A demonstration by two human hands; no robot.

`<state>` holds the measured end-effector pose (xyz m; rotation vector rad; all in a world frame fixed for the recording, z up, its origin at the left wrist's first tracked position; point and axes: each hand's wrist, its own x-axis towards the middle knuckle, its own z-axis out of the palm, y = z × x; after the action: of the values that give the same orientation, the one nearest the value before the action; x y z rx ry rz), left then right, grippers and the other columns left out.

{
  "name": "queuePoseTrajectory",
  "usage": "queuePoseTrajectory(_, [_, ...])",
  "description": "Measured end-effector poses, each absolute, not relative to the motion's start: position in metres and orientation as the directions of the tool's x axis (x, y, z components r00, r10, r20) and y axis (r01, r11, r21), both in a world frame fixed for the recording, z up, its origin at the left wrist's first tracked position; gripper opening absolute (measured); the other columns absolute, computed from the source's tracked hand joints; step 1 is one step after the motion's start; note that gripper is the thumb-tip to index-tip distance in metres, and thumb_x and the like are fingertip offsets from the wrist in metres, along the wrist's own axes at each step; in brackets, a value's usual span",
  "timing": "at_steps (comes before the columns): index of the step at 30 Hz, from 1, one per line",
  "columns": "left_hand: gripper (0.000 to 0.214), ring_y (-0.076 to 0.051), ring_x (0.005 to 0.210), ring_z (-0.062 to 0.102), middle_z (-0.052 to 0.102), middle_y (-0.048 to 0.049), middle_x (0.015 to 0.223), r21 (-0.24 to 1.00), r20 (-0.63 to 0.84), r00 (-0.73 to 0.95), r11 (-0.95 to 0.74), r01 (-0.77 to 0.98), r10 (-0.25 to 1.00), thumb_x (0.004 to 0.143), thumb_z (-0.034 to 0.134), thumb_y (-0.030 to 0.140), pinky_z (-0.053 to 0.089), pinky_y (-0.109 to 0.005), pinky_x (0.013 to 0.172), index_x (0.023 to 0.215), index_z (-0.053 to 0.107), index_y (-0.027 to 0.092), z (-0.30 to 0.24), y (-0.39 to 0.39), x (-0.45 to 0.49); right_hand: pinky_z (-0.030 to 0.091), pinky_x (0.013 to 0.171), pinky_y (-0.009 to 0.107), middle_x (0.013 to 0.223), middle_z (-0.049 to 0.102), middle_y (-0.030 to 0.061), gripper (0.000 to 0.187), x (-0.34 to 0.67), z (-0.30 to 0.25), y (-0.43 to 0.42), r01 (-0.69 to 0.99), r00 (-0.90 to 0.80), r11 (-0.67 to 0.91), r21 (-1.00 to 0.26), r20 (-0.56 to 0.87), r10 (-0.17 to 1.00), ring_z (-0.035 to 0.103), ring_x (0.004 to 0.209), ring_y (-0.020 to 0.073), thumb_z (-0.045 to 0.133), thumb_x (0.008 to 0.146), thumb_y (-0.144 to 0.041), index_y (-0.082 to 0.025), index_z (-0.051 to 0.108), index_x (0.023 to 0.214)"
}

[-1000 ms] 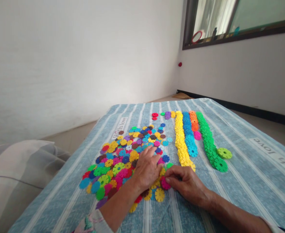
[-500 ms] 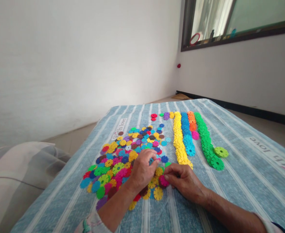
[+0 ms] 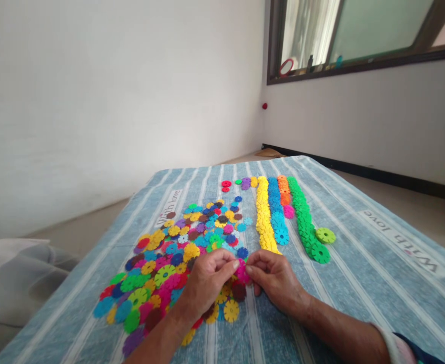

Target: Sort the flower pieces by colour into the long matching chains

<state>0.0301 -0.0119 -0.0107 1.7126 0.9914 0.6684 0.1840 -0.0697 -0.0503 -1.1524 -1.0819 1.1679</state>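
Observation:
My left hand (image 3: 211,277) and my right hand (image 3: 277,281) meet over the near right side of a loose pile of notched plastic discs (image 3: 164,274). Between their fingertips is a bright pink notched disc (image 3: 242,272). The right thumb and fingers pinch its right edge; the left thumb and forefinger close at its upper left. Whether a second pink piece sits in the left pinch is hidden by the fingers. A brown disc (image 3: 239,291) and a yellow disc (image 3: 231,310) lie just below.
Beyond my right hand run rows of overlapping discs: yellow (image 3: 264,215), blue (image 3: 277,207), orange (image 3: 284,189) and green (image 3: 301,212). A pink disc (image 3: 289,212) ends the orange row. A lime disc (image 3: 326,235) touches the green row. Striped cloth (image 3: 354,283) covers the table.
My hands have come together. The right has brought its pink disc up to the left fingertips, which held a small pink piece. The camera view has turned slightly right.

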Motion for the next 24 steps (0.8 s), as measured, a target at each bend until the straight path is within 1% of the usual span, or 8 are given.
queuePoseTrajectory(2, [0.02,-0.011,0.053,0.056,0.062,0.0018,0.057,0.948,-0.03,0.517,-0.14,0.287,0.856,0.077,0.059,0.035,0.04,-0.02,0.051,0.071,0.059,0.016,-0.01,-0.012,0.03,0.035,0.039,0.017,0.05,0.054,-0.006,0.029,0.184,-0.05,-0.068,-0.109,0.084,0.032,-0.994,0.023,0.996,0.049,0.04,0.0072,0.067,0.074,-0.045,-0.018,0.056,0.072])
queuePoseTrajectory(5, [0.02,-0.014,0.055,0.062,0.067,0.0003,0.061,0.969,-0.092,0.567,-0.057,0.24,0.819,0.077,0.061,0.036,0.046,-0.022,0.054,0.074,0.058,0.017,-0.009,-0.013,0.03,0.034,0.038,0.017,0.048,0.053,-0.0061,0.029,0.184,-0.048,-0.067,-0.116,0.078,0.041,-0.992,0.032,0.996,0.048,0.039,0.007,0.066,0.074,-0.043,-0.017,0.055,0.071])
queuePoseTrajectory(7, [0.02,-0.016,0.055,0.064,0.068,-0.0004,0.062,0.978,-0.132,0.61,0.001,0.21,0.781,0.077,0.061,0.036,0.049,-0.025,0.055,0.075,0.057,0.017,-0.009,-0.014,0.03,0.033,0.038,0.017,0.048,0.054,-0.0056,0.028,0.183,-0.047,-0.067,-0.133,0.08,0.043,-0.99,0.032,0.996,0.047,0.039,0.0068,0.066,0.074,-0.042,-0.017,0.055,0.071])
queuePoseTrajectory(9, [0.02,-0.017,0.054,0.065,0.068,-0.0007,0.06,0.98,-0.145,0.629,0.023,0.199,0.763,0.077,0.062,0.036,0.049,-0.025,0.055,0.073,0.056,0.017,-0.009,-0.015,0.031,0.032,0.037,0.016,0.048,0.054,-0.0051,0.028,0.182,-0.047,-0.067,-0.145,0.086,0.045,-0.988,0.032,0.996,0.047,0.038,0.0066,0.066,0.074,-0.043,-0.017,0.054,0.071])
queuePoseTrajectory(13, [0.019,-0.016,0.055,0.065,0.069,-0.001,0.059,0.972,-0.159,0.62,0.01,0.236,0.768,0.074,0.063,0.034,0.048,-0.023,0.054,0.073,0.058,0.017,-0.01,-0.016,0.03,0.032,0.036,0.017,0.049,0.054,-0.0052,0.031,0.181,-0.05,-0.066,-0.152,0.095,0.031,-0.988,0.016,0.995,0.045,0.037,0.0065,0.067,0.073,-0.046,-0.017,0.054,0.075])
queuePoseTrajectory(16, [0.018,-0.015,0.058,0.065,0.07,-0.0021,0.063,0.966,-0.158,0.622,-0.011,0.259,0.767,0.074,0.063,0.034,0.048,-0.023,0.055,0.074,0.059,0.016,-0.011,-0.015,0.03,0.031,0.036,0.017,0.049,0.054,-0.0057,0.032,0.182,-0.049,-0.066,-0.117,0.059,-0.007,-0.993,-0.014,0.998,0.043,0.037,0.006,0.066,0.074,-0.048,-0.018,0.057,0.078])
queuePoseTrajectory(20, [0.018,-0.014,0.056,0.063,0.07,-0.002,0.062,0.955,-0.131,0.633,-0.075,0.288,0.763,0.076,0.061,0.034,0.046,-0.021,0.054,0.074,0.06,0.016,-0.012,-0.014,0.029,0.03,0.037,0.017,0.049,0.052,-0.0058,0.03,0.185,-0.044,-0.067,-0.045,0.016,-0.028,-0.999,-0.028,0.999,0.041,0.038,0.0052,0.064,0.077,-0.047,-0.017,0.059,0.075])
queuePoseTrajectory(24, [0.017,-0.013,0.055,0.062,0.069,-0.0011,0.062,0.959,-0.1,0.656,-0.103,0.264,0.748,0.078,0.059,0.034,0.047,-0.02,0.053,0.076,0.061,0.017,-0.014,-0.014,0.028,0.03,0.037,0.017,0.05,0.053,-0.0054,0.028,0.188,-0.038,-0.067,-0.021,-0.018,-0.041,-0.999,-0.041,0.999,0.041,0.037,0.0053,0.064,0.078,-0.044,-0.017,0.06,0.074])
